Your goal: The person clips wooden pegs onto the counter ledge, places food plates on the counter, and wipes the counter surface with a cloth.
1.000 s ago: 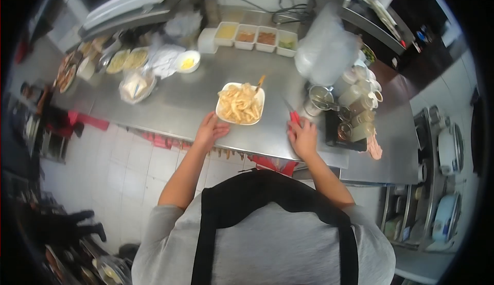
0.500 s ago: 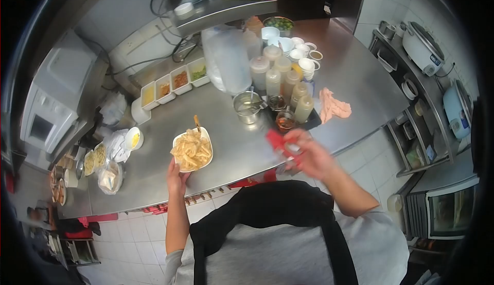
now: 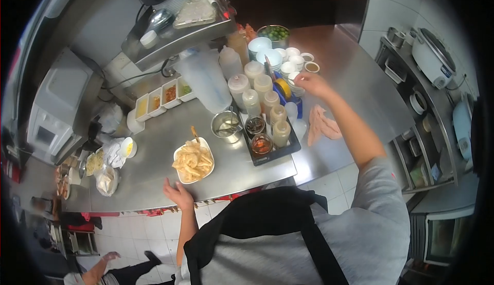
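A square white bowl heaped with pale fried strips stands on the steel counter, a brown handle sticking up at its back. Just below its near left side is my left hand, fingers apart and holding nothing. My right hand reaches over the right part of the counter, its fingertips pinched at a small white cup on top of a stack. Other cup stacks and pale blue bowls are beside it. Left of that hand stand a yellow tape roll and several squeeze bottles.
A black tray holds bottles and dark sauce jars. Around it are a metal pot, a plastic-wrapped stack and a pink cloth. Topping tubs line the back. Another person's arm shows at lower left.
My right hand has moved from the counter's front edge to the cup stacks, and the red object it held is out of it. My left hand has come away from the bowl. Another person has appeared.
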Demonstrator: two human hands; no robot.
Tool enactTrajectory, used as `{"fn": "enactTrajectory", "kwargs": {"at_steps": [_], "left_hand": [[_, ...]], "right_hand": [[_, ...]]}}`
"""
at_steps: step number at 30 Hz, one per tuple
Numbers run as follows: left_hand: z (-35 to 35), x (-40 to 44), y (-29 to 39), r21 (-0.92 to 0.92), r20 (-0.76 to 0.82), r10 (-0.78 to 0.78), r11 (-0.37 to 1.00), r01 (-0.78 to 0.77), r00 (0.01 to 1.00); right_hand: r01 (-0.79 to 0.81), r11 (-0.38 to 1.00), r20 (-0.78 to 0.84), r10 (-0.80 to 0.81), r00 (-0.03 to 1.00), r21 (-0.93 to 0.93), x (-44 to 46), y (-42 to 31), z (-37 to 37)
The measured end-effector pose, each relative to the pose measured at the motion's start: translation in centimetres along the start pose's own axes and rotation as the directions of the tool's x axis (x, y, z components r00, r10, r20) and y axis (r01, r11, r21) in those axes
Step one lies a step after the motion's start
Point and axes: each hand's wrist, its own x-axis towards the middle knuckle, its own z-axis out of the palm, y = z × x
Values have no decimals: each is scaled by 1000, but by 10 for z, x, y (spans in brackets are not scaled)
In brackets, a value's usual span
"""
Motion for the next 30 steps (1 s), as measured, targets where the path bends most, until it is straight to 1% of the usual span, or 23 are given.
{"fn": "enactTrajectory", "kwargs": {"at_steps": [1, 2, 3, 6, 7, 10, 11, 14, 15, 18, 20, 22, 24, 26, 27, 28, 29, 30], "left_hand": [[3, 1, -7, 93, -9, 40, 995, -39, 999], [4, 2, -4, 104, -21, 33, 994, -30, 999], [7, 1, -2, 114, -32, 24, 993, -20, 999], [11, -1, 1, 126, -79, 18, 992, -8, 997], [12, -2, 1, 127, -97, 19, 992, -7, 995], [10, -2, 6, 136, -92, 20, 991, -8, 996], [10, -2, 7, 134, -96, 17, 991, -4, 995], [10, -1, 10, 125, -95, 15, 992, -3, 995], [10, -1, 11, 121, -95, 19, 993, -8, 995], [8, -3, 13, 104, -82, 6, 995, 2, 997], [9, -2, 15, 104, -86, 3, 995, 6, 996], [8, -1, 12, 124, -94, 16, 992, -5, 995], [3, -1, 10, 114, -113, -4, 993, 17, 994], [8, -2, 12, 90, -96, -7, 996, 15, 995], [10, -3, 8, 137, -101, 11, 991, 3, 995], [10, -4, 9, 128, -108, 18, 992, -4, 994], [10, -5, 10, 122, -115, 23, 993, -9, 993], [9, -5, 11, 117, -122, 30, 993, -16, 992]], "right_hand": [[72, 989, 3, -72, 997, -132, 18, -1, 3], [141, 955, 12, -143, 990, -261, 28, -13, 1], [131, 919, 14, -135, 991, -372, 39, -28, -3], [267, 861, -157, -363, 918, -432, 82, -57, -5], [240, 878, -125, -317, 940, -415, 94, -68, -3], [349, 820, -62, -420, 905, -454, 127, -73, 21], [360, 806, -3, -409, 912, -469, 133, -70, 30], [475, 713, -9, -559, 829, -516, 161, -26, 67], [405, 809, 83, -411, 908, -425, 142, -38, 61], [576, 740, -104, -641, 761, -347, 118, -33, 65], [484, 839, -184, -531, 827, -248, 95, -44, 43], [420, 877, -456, -481, 749, -233, 82, -21, 39], [336, 916, -469, -402, 787, -221, 54, 20, 35], [353, 915, -444, -404, 800, -198, 10, 67, 44], [256, 948, -390, -311, 867, -186, -24, 82, 53], [162, 971, -332, -214, 919, -178, -61, 93, 65], [168, 906, -215, -266, 940, -388, -98, 108, 80], [190, 798, -86, -289, 954, -572, -133, 121, 93]]}}
